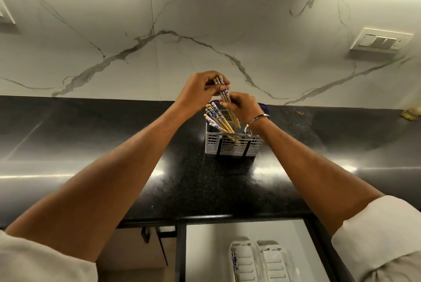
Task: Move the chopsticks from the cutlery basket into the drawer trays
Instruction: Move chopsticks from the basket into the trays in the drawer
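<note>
Head view shows the left hand and right hand both pinching a few chopsticks above the cutlery basket (more lean inside), long axis near upright, drawer trays well below toward the person.

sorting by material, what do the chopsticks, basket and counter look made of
Chopsticks: likely wood or bamboo, pale tan matte shafts, tops with a blue-and-white pattern. Basket: looks like plastic, light grey moulded grid walls. Counter: probably polished stone such as granite, black, speckled, with bright glossy reflections.
</note>
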